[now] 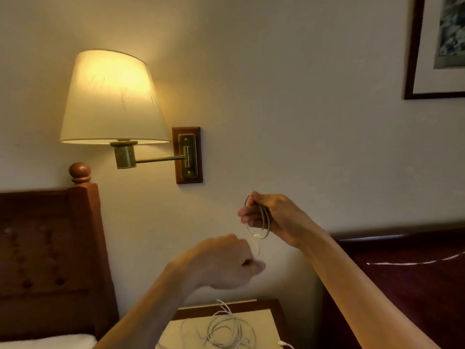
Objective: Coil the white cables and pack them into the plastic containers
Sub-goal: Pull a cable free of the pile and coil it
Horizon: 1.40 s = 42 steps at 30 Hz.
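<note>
My right hand [273,215] is raised in front of the wall and grips a small coil of white cable [265,222] of several loops. A loose end of that cable runs down to my left hand [226,263], which is closed on it just below and to the left. More white cables [224,328] lie in a loose tangle on the nightstand top [264,321] at the bottom of the view. No plastic container is visible.
A lit wall lamp [113,96] on a swing arm hangs at the upper left. A wooden headboard [50,248] stands at the left, another dark headboard [402,260] at the right. A framed picture [437,46] hangs at the top right.
</note>
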### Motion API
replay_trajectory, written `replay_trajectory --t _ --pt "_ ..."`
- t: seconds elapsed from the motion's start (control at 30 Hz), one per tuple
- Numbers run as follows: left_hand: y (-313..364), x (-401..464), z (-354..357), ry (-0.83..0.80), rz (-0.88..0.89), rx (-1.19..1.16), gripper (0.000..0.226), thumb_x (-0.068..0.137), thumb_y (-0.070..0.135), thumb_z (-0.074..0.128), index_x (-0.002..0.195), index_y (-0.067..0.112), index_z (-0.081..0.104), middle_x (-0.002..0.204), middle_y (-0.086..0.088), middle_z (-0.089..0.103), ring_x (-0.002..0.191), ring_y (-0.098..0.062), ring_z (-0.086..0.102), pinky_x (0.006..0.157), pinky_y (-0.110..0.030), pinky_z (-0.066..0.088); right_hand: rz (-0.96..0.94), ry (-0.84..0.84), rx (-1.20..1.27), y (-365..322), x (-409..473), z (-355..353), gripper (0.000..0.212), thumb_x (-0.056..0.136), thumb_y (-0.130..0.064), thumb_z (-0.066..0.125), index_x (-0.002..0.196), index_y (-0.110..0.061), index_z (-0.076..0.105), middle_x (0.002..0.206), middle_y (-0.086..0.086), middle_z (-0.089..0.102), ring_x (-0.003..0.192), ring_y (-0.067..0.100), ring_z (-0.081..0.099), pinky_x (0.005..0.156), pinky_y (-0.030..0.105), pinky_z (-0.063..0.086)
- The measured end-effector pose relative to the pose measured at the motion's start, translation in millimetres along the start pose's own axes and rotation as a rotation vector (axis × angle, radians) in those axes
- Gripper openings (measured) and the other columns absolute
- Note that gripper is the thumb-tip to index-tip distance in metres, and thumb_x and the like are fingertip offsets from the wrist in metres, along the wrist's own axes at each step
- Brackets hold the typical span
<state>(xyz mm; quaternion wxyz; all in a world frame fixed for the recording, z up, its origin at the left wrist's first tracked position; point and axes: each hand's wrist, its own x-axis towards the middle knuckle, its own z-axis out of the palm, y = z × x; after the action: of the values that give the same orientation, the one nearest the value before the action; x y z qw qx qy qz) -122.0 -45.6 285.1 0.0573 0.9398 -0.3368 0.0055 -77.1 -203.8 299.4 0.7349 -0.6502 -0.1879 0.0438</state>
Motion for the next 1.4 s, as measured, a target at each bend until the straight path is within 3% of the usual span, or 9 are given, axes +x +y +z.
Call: replay_trajectory --t 0.2,0.4,0.57,0.7,0.87,1.03,1.1,1.2,1.4 --pt "-13 -3 -21 0.427 0.225 0.041 0.034 0.101 0.041 0.042 0.072 0.03 0.055 0.051 0.016 0.043 0.046 -0.01 0.048 0.049 -0.015 0.032 -0.084 -0.004 -0.303 2 -10 5 0.039 0.105 -0.03 0.039 0.081 -0.01 0.064 0.063 -0.002 0.063 0.059 0.01 0.059 0.059 0.021 0.047" --pt "-32 8 -13 0.815 0.311 0.244 0.029 0.096 0.044 0.05 0.078 0.024 0.063 0.059 0.018 0.052 0.047 0.001 0.041 0.054 -0.006 0.026 -0.128 0.005 -0.38 4 -17 9 0.05 0.106 -0.03 0.034 0.083 -0.003 0.069 0.071 0.015 0.07 0.063 0.021 0.064 0.063 0.028 0.052" --pt "-48 18 -10 0.968 0.241 0.131 0.029 0.092 0.043 0.06 0.072 0.024 0.055 0.057 0.018 0.048 0.05 -0.001 0.044 0.053 -0.011 0.031 -0.072 -0.119 -0.126 10 -28 11 0.048 0.107 -0.025 0.027 0.08 -0.004 0.062 0.05 0.007 0.054 0.046 0.015 0.046 0.052 0.022 0.043" --pt "-65 26 7 0.912 0.254 -0.399 0.032 0.094 0.042 0.05 0.067 0.025 0.049 0.053 0.015 0.042 0.047 -0.007 0.04 0.049 -0.015 0.03 -0.012 -0.248 0.193 -3 -35 5 0.04 0.101 -0.022 0.032 0.068 -0.013 0.052 0.042 -0.002 0.036 0.042 0.012 0.035 0.048 0.021 0.035" --pt "-100 34 62 0.826 0.16 -0.771 0.037 0.097 0.048 0.041 0.069 0.024 0.049 0.058 0.01 0.04 0.054 -0.004 0.034 0.052 -0.019 0.028 -0.045 -0.154 0.541 -33 -37 -15 0.032 0.095 -0.022 0.039 0.066 -0.014 0.05 0.049 -0.001 0.045 0.051 0.016 0.051 0.052 0.022 0.049" --pt "-107 39 114 0.753 -0.058 -0.661 0.033 0.099 0.045 0.039 0.071 0.033 0.051 0.059 0.014 0.046 0.053 -0.002 0.039 0.054 -0.026 0.032 -0.064 -0.154 0.531 -34 -26 -28 0.029 0.1 -0.024 0.038 0.075 -0.017 0.051 0.049 -0.009 0.037 0.038 0.005 0.033 0.042 0.017 0.032" --pt "-92 35 111 0.533 -0.079 -0.478 0.045 0.096 0.057 0.035 0.065 0.027 0.049 0.056 0.011 0.046 0.054 -0.006 0.038 0.056 -0.033 0.033 -0.089 -0.051 0.391 -28 -20 -26 0.031 0.103 -0.025 0.036 0.077 -0.015 0.05 0.052 -0.006 0.04 0.041 0.006 0.036 0.043 0.017 0.034" --pt "-50 22 76 0.123 0.071 -0.233 0.047 0.1 0.041 0.039 0.063 0.012 0.044 0.061 -0.001 0.047 0.058 -0.021 0.04 0.059 -0.033 0.032 -0.131 0.055 0.126 -10 -12 -16 0.033 0.104 -0.024 0.038 0.079 -0.01 0.055 0.065 0.007 0.06 0.052 0.014 0.056 0.052 0.022 0.047" --pt "-26 -6 16 0.392 0.315 -0.208 0.039 0.101 0.039 0.04 0.067 0.024 0.049 0.051 0.004 0.043 0.045 -0.019 0.042 0.049 -0.029 0.033 -0.155 0.065 -0.311 15 -16 1 0.035 0.104 -0.025 0.041 0.086 -0.003 0.06 0.074 0.015 0.072 0.065 0.023 0.067 0.065 0.03 0.055"
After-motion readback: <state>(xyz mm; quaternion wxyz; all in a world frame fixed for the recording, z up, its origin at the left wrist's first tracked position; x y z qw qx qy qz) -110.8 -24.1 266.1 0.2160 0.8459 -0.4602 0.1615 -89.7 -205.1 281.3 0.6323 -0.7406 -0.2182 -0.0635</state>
